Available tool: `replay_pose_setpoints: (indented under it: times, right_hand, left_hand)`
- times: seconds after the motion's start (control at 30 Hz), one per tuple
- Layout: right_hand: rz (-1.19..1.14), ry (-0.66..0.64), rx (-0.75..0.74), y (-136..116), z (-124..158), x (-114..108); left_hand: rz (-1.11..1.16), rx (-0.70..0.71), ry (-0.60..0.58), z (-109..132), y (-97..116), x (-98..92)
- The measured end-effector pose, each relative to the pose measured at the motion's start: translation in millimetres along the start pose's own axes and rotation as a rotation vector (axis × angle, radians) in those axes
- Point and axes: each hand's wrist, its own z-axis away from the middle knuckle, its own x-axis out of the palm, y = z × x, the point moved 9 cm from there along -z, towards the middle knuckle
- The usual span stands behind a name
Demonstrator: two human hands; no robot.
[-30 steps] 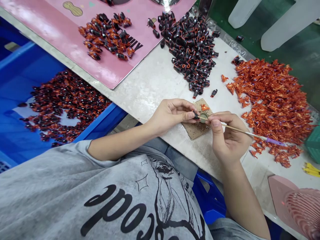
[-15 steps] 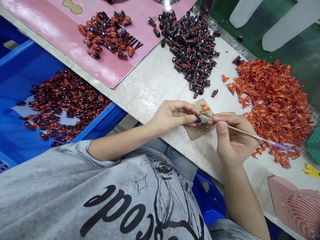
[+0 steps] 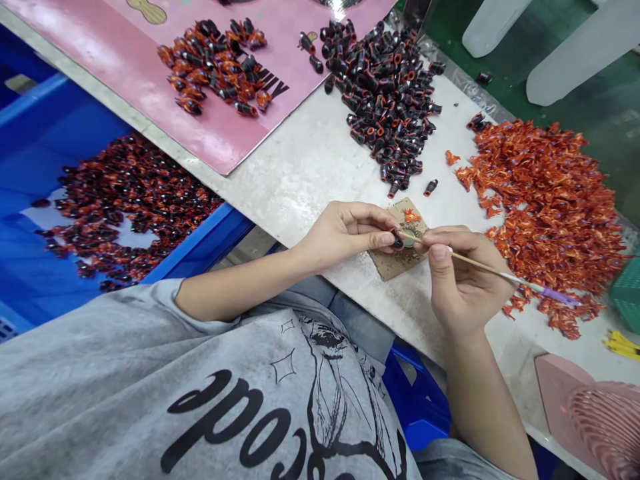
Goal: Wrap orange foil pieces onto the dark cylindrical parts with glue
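Observation:
My left hand (image 3: 350,233) pinches a small black piece (image 3: 397,239) between thumb and fingertips. A thin stick (image 3: 475,263) with a purple end is held in my right hand (image 3: 463,277), and its tip meets the black piece. Beneath both hands lies a brown board (image 3: 395,263), with a round greenish thing (image 3: 410,238) and one orange piece (image 3: 411,215) on it. Beyond the board is a pile of black pieces (image 3: 385,93) with orange rims. A large heap of orange pieces (image 3: 555,200) spreads to the right.
Joined black-and-orange pieces (image 3: 215,67) rest on a pink mat (image 3: 220,143) at the upper left. More fill a blue crate (image 3: 30,153) beside the table (image 3: 280,180). At the right are a green basket (image 3: 627,293), yellow tool (image 3: 621,344) and pink ridged object (image 3: 607,420).
My right hand and the stick have shifted slightly left, bringing the tip closer into the black piece. My left hand has barely moved.

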Motion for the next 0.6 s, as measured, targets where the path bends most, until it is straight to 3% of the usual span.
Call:
replay_pose_setpoints:
  times: [0.6]
  right_hand:
    - [0.063,-0.049,-0.086,-5.2,0.6,2.1]
  left_hand:
    - [-0.072,0.028,-0.014,-0.4,1.2,-1.0]
